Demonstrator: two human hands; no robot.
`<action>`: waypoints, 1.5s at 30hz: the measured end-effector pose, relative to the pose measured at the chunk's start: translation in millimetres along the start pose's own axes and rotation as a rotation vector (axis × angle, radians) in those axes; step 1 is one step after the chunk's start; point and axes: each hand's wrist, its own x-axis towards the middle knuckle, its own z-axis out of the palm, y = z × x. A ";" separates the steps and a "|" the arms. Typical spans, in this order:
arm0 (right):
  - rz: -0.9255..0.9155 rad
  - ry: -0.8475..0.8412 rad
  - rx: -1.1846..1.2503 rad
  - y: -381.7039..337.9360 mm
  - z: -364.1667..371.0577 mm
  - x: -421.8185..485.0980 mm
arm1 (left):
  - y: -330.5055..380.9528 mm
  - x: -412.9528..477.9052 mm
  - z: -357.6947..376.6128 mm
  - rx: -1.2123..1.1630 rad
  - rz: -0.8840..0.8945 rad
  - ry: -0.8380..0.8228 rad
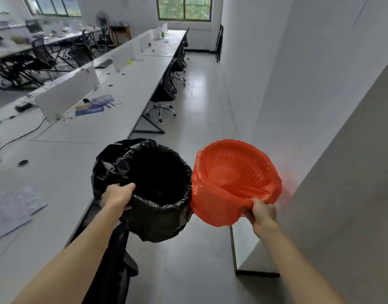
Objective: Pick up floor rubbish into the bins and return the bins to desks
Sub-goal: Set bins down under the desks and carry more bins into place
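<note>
Both bins are off the floor (201,110) and carried side by side in the aisle between the long white bench (114,126) and the white wall (298,84). The left hand (118,196) grips the near rim of the black-lined bin (166,207), and the right hand (262,212) pinches the near rim of the orange-lined basket bin (230,172), with the liner bunched under its fingers. The two bins touch or nearly touch. This looks like the return leg, as no rubbish shows on the floor ahead. To do it well, each grip should catch the hard rim and not only the bag (a thin liner can slide off). The mouths should ride upward so nothing tips out. Each bin should then be lowered upright by the bench, clear of the office chair (164,91) and its castors.
</note>
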 end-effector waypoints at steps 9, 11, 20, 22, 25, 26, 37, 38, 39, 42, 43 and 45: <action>0.033 -0.090 -0.205 -16.7 133.7 143.9 | 40.2 67.9 63.7 0.175 -0.094 0.027; 0.068 -0.092 -0.181 -16.1 161.4 168.9 | 51.9 95.8 73.7 0.223 -0.113 0.013; 0.104 -0.022 -0.249 -23.7 289.0 288.2 | 62.2 249.7 125.2 0.250 -0.309 -0.127; 0.114 -0.007 -0.309 -19.0 309.6 312.0 | 59.4 268.0 133.4 0.257 -0.354 -0.142; 0.198 0.005 -0.348 -1.3 339.3 349.2 | 46.6 295.0 145.9 0.302 -0.427 -0.139; 0.229 0.000 -0.380 6.1 352.0 364.7 | 40.4 306.9 153.6 0.315 -0.456 -0.129; 0.338 -0.088 -0.678 156.0 428.4 504.7 | -78.0 382.8 243.5 0.398 -0.774 -0.130; 0.358 -0.081 -0.692 179.9 433.0 517.9 | -98.3 392.0 255.2 0.399 -0.811 -0.134; 0.367 -0.073 -0.704 201.3 436.8 528.6 | -116.8 399.0 264.9 0.393 -0.833 -0.133; 0.418 -0.059 -0.693 260.7 446.5 555.6 | -169.3 415.9 287.2 0.387 -0.904 -0.104; 0.434 -0.067 -0.689 282.7 449.1 562.8 | -190.4 425.0 294.4 0.397 -0.914 -0.101; 0.456 -0.086 -0.678 326.6 456.0 575.7 | -231.5 445.2 308.5 0.412 -0.934 -0.104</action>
